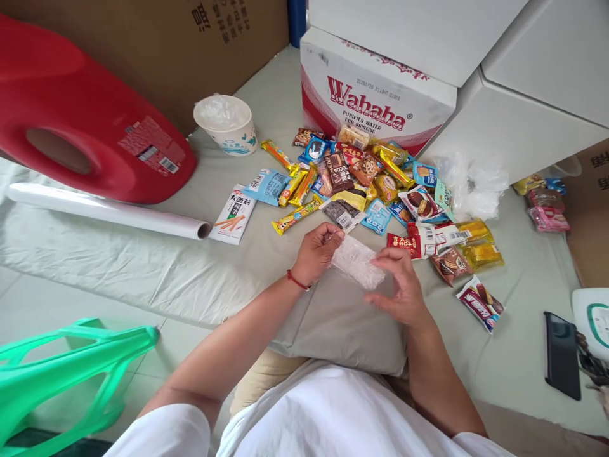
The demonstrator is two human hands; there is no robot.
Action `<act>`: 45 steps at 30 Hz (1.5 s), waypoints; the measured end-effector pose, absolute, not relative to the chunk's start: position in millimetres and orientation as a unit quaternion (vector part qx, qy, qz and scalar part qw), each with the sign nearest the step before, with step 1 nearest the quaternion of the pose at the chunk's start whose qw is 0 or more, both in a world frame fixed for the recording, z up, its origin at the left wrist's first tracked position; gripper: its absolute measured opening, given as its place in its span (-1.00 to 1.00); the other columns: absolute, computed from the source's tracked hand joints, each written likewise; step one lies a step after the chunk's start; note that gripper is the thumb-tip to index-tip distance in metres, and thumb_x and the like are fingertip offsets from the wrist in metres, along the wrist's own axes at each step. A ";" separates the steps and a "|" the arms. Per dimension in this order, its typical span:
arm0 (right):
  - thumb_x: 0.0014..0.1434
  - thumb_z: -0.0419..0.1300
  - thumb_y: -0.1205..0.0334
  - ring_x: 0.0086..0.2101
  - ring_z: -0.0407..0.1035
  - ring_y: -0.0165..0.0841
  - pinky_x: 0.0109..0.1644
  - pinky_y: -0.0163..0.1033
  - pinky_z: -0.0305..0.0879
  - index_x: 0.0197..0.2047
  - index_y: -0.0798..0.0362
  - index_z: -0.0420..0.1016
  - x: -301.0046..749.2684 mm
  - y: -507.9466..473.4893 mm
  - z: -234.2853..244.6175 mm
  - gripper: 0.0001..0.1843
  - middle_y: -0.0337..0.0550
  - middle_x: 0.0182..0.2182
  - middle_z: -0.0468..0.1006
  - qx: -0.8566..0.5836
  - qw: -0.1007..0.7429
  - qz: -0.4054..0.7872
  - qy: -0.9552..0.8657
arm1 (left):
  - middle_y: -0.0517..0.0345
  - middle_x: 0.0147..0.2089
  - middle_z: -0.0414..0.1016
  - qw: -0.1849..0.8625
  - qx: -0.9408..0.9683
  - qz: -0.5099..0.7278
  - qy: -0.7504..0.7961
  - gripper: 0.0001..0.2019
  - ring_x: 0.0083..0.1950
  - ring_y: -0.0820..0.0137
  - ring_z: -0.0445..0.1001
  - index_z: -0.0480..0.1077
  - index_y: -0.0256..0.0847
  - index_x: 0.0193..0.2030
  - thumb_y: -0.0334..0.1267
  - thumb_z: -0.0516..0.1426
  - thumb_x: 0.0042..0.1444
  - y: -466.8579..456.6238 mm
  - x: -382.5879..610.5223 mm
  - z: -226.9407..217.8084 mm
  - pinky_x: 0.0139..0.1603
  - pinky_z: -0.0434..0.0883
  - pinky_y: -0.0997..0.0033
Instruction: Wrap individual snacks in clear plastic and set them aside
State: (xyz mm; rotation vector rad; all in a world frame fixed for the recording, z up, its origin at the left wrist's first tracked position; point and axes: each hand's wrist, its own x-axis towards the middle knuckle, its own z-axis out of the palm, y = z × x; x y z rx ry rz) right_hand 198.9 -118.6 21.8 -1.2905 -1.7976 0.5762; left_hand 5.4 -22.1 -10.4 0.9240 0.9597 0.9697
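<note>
- The wrapped packet is a flat, longish rectangle, pale and whitish with a faint pink-grey tone.
- Its covering looks like clear film, creased all over, so that the surface breaks into many small bright glints — no print can be read on it.
- The long sides run fairly straight; the corners are softened by the crumpled film, and the end toward the right sits lower in the view.
- The packet is held up in front of the person, above the grey cushion and just this side of the heap of snacks.
- The left hand pinches the packet's left end between thumb and bent fingers; a thin red bracelet circles that wrist.
- The right hand is curved at the other end, thumb and fingers spread apart; its fingertips overlap the packet's edge in the view — whether they press on it, I cannot tell.
- Beside the packet's plain, see-through skin, the snacks beyond are brightly coloured: yellow, blue, red and brown wrappers, many glossy and printed.
- A crumpled mass of clear plastic, right of the heap, has a similar colourless shine.
</note>
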 end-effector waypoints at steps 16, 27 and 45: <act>0.24 0.32 0.03 -0.49 0.25 -0.38 -0.39 -0.25 0.21 -0.21 -0.06 0.59 183.3 -123.6 4.6 -0.83 -0.28 -0.46 0.47 -0.675 0.479 0.254 -0.500 | 0.36 -0.47 0.35 0.782 0.374 0.354 0.351 -0.50 -0.69 0.64 0.24 0.21 -0.18 -0.37 0.13 0.37 -0.01 -33.8 -1.7 5.6 -0.70 -0.01 0.59; 0.32 0.19 -0.05 -0.22 0.40 -0.17 -0.10 -0.07 0.33 -0.13 -0.12 0.63 172.2 -121.1 15.8 -0.74 -0.10 -0.25 0.59 -0.568 0.433 0.322 -0.621 | 0.24 -0.42 0.47 0.731 0.484 0.323 0.356 -0.64 -0.60 0.58 0.21 0.48 -0.23 -0.29 0.07 0.30 0.07 -50.9 7.3 0.0 -0.60 0.16 0.50; 0.08 0.36 -0.22 -0.20 0.49 -0.24 -0.24 -0.16 0.47 -0.13 -0.08 0.58 200.3 -109.1 14.7 -0.56 -0.10 -0.16 0.61 -0.512 0.565 0.598 -0.246 | 0.29 -0.44 0.37 0.802 0.306 0.400 0.322 -0.77 -0.44 0.52 0.32 0.38 -0.21 -0.40 -0.23 0.34 -0.11 -30.7 -5.8 4.0 -0.38 0.32 0.50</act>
